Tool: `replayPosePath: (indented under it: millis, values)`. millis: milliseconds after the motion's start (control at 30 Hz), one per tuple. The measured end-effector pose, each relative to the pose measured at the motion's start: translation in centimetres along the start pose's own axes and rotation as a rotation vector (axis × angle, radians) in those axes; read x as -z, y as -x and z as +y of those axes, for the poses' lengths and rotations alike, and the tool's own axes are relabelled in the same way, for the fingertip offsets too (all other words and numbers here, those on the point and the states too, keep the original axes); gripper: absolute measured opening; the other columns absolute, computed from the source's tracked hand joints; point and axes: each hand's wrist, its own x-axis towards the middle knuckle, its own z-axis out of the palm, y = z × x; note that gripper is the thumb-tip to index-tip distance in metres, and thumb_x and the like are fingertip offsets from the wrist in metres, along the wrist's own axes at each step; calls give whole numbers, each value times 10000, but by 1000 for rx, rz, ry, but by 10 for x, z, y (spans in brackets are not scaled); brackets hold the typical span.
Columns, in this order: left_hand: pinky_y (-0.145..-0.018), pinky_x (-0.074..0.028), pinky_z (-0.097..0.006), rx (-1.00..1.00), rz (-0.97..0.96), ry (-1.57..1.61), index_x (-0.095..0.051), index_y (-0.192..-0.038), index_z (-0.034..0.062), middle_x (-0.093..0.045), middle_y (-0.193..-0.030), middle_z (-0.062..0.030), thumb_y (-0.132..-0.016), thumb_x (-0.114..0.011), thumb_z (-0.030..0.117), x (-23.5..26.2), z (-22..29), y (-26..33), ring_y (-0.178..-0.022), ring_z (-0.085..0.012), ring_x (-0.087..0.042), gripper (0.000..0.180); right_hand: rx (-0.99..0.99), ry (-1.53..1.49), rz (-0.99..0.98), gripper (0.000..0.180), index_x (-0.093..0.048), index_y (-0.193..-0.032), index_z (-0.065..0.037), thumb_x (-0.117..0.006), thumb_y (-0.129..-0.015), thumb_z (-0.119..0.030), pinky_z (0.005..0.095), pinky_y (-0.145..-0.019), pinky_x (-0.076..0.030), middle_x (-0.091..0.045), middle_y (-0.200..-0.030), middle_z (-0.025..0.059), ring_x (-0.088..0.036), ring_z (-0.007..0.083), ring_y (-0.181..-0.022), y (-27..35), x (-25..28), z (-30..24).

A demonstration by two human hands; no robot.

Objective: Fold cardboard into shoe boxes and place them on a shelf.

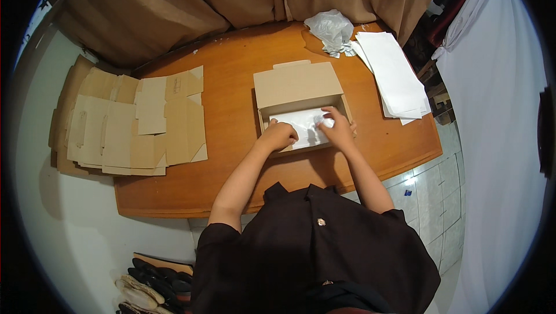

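Both hands work inside an open cardboard box (301,105) that sits near the middle of the wooden worktop (231,82), its lid flap folded back away from the person. The left hand (279,135) is curled, its grip drawn together and pressing down on the near left part of the white paper (301,124) that lines the box. The right hand (337,127) lies just beside it, fingers (327,118) pinched on a crumpled bit of the same paper at the box's right side. Well off to the left of the left hand, a pile of flat cardboard blanks (136,123) hangs over the worktop's edge. Beyond and to the right of the right hand lie a stack of white sheets (394,76) and, next to it, a crumpled plastic bag (330,29). Some shoes (153,288) rest on the floor, low to the left of the person.
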Motion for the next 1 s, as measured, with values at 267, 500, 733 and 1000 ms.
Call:
replayPosePath:
  millis: [267, 500, 733, 1000]
  values:
    - [-913, -318, -412, -91, 554, 104, -677, -919, 131, -623, -874, -51, -785, -641, 235, 28, 19, 61, -896, -211, -557, 173, -39, 61, 317, 488, -464, -1208, -164, -617, -763, -290, 641, -952, -164, -471, -1222, 75, -397, 277, -1170, -18, -7, 18]
    - [-946, -295, -456, 12, 814, 63, -675, -923, 137, -613, -898, -15, -745, -697, 249, -20, 21, 94, -918, -194, -550, 211, -159, -238, 301, 681, -317, -1349, -68, -587, -790, -348, 517, -1006, -221, -399, -1350, 159, -365, 327, -1246, -92, -1, 40]
    - [-945, -233, -483, 16, 794, -16, -695, -875, 169, -640, -877, 28, -765, -682, 247, -51, 11, 90, -916, -151, -562, 135, -342, -586, 196, 679, -327, -1341, -5, -558, -827, -385, 362, -981, -325, -449, -1279, 188, -426, 258, -1188, -126, 5, 49]
    - [-933, -187, -505, 134, 945, -168, -698, -883, 266, -538, -1141, 16, -746, -697, 253, -62, 11, 88, -1125, -224, -425, 139, -20, -932, 130, 598, -395, -1289, -19, -482, -886, -452, 337, -1026, -255, -460, -1250, 126, -364, 236, -1228, -88, 19, 61]
